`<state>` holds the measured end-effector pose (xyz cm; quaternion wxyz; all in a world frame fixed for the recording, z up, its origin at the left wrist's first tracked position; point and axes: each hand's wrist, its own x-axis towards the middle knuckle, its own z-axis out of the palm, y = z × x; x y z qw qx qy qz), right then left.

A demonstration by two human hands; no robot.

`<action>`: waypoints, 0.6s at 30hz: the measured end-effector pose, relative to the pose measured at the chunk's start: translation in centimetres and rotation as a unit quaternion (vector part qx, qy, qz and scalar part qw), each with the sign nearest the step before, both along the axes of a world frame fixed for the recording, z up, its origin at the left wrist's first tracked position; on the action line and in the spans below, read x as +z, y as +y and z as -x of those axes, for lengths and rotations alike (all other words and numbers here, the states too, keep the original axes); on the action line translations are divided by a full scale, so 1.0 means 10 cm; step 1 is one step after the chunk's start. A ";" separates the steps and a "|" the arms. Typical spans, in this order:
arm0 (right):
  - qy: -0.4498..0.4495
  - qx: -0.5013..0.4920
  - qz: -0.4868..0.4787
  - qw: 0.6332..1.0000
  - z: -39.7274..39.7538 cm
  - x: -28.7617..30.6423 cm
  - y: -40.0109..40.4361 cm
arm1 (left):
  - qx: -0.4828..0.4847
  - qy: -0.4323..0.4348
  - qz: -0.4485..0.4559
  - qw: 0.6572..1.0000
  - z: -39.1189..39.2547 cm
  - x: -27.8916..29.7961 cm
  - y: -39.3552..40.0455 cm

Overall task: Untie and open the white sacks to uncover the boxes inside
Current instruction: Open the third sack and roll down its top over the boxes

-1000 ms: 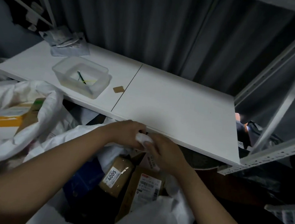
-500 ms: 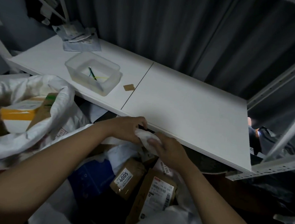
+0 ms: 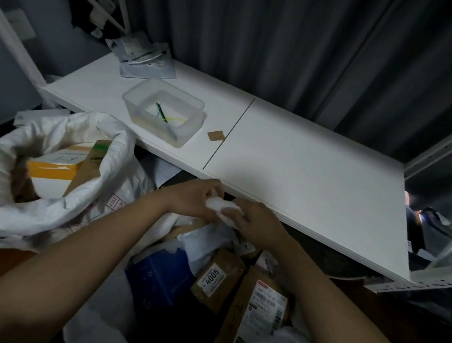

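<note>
This looks like a parcel sorting or storage room. White sacks [image 3: 56, 185] full of cardboard parcels [image 3: 219, 279] with printed shipping labels [image 3: 265, 307] stand below a white worktop [image 3: 301, 161], beside perforated metal shelving [image 3: 413, 283] and a dark curtain [image 3: 284, 40].

1. Left hand [image 3: 190, 199], forearm bare, reaches in from the lower left, fingers curled, pinching white fabric.
2. Right hand [image 3: 253, 222] meets it, fingers curled around the same bunch.

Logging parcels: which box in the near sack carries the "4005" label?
The small brown box, lying between the blue box and the larger brown box with a barcode label.
</note>
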<state>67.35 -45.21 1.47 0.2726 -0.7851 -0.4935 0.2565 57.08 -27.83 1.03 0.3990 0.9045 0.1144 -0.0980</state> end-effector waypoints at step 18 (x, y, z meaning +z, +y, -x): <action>-0.257 0.009 -0.141 0.956 -0.15 -0.17 -0.20 | -0.036 0.252 0.036 0.966 0.25 -0.18 0.22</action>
